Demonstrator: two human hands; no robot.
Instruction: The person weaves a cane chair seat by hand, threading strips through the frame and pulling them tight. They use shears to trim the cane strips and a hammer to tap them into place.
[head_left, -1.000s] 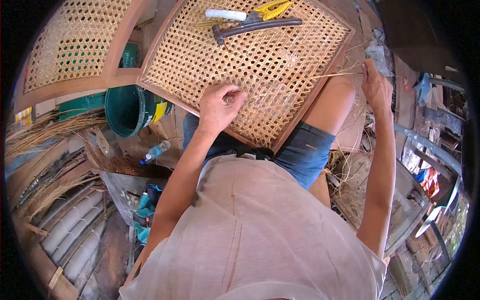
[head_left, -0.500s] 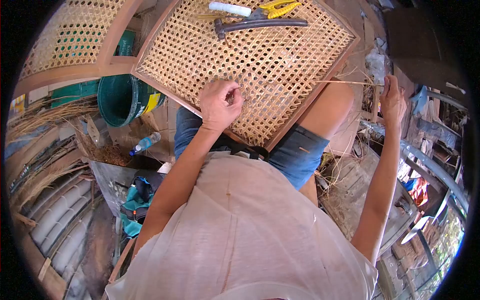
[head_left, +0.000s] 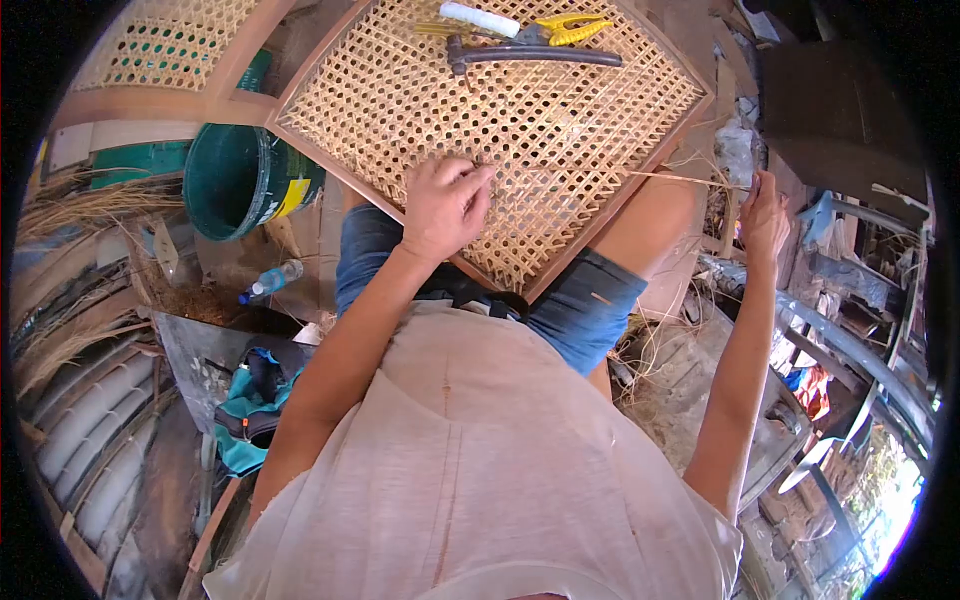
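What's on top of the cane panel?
A hammer, a yellow-handled tool and a white rod lie toward the far end of the panel; the left hand is over its near part. The weave directly beneath them is covered.

Workshop, with hammer (head_left: 540, 54) and cane panel (head_left: 400, 110)
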